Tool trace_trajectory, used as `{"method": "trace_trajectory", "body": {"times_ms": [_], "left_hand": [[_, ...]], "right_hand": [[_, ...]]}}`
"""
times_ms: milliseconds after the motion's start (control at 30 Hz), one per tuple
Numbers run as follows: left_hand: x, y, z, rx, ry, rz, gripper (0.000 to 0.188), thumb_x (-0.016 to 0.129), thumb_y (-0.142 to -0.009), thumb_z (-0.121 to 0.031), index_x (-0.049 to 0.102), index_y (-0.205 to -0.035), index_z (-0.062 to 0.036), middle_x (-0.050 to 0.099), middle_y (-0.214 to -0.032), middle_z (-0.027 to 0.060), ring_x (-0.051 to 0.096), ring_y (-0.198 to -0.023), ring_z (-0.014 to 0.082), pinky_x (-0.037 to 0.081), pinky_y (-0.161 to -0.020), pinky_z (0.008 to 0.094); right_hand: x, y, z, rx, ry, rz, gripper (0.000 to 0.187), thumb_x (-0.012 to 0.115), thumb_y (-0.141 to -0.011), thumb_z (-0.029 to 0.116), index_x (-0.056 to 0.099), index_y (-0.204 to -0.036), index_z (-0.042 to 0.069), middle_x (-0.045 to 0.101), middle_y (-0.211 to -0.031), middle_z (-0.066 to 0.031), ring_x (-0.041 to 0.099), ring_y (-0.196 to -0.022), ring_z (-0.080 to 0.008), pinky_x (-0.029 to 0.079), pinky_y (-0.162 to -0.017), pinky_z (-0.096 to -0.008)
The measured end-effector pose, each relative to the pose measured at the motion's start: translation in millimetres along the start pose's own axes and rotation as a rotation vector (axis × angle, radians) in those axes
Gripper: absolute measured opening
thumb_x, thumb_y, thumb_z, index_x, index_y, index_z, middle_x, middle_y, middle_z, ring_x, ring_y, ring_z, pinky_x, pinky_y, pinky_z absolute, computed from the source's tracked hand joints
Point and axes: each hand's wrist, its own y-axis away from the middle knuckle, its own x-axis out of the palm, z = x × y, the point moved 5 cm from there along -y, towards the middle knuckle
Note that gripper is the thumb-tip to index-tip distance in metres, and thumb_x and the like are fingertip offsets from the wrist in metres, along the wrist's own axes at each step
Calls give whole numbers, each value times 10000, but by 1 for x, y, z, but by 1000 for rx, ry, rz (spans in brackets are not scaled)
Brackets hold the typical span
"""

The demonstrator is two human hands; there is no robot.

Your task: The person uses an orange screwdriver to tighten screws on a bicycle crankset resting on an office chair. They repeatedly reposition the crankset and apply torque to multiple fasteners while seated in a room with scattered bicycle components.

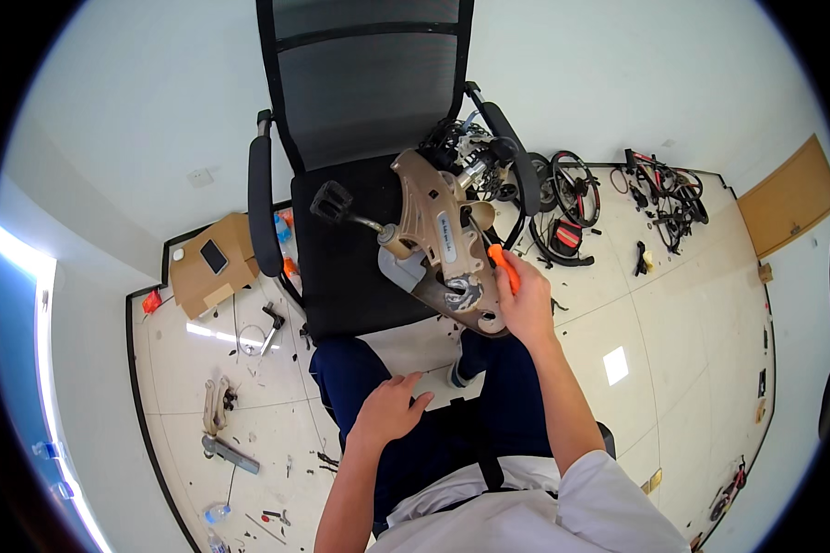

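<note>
On the black seat [334,290] of an office chair in front of me lies a brown-gold bicycle frame part [424,198]. A crank with a black pedal [331,200] sticks out from its left side. My right hand [528,309] is closed around the orange handle of a screwdriver [503,266]. Its shaft points up and left toward the frame part; whether the tip touches is too small to tell. Over my lap, my left hand [392,410] has its fingers stretched out and holds nothing, apart from the part.
Chair armrests [265,207] flank the seat. Left on the floor are a cardboard box [194,293] with a phone [214,257] on it, metal parts [231,453] and small scraps. A bicycle wheel [575,189] and a small bike [664,175] lie along the far right wall.
</note>
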Motion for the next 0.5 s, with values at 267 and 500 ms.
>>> {"method": "trace_trajectory", "body": {"times_ms": [267,500], "left_hand": [[1,1,1,-5,6,5,454,584,-926,-334,568,-1242,-9,640,-1083,236,603,-1043,394,485,-902,426],[2,1,-1,-7,-3,11,456,582,-927,-337,568,-1245,-10,634,-1113,234,600,-1055,392,483,-909,422]], "right_hand": [[9,8,9,-79,187,25,329,613,-879,72,598,-1198,-6,622,-933,-179,646,-753,-363,529,-679,-426],[13,4,-22,-127,23,-78,323,588,-920,105,584,-1220,-17,655,-958,-164,647,-650,-262,518,-572,-375]]}}
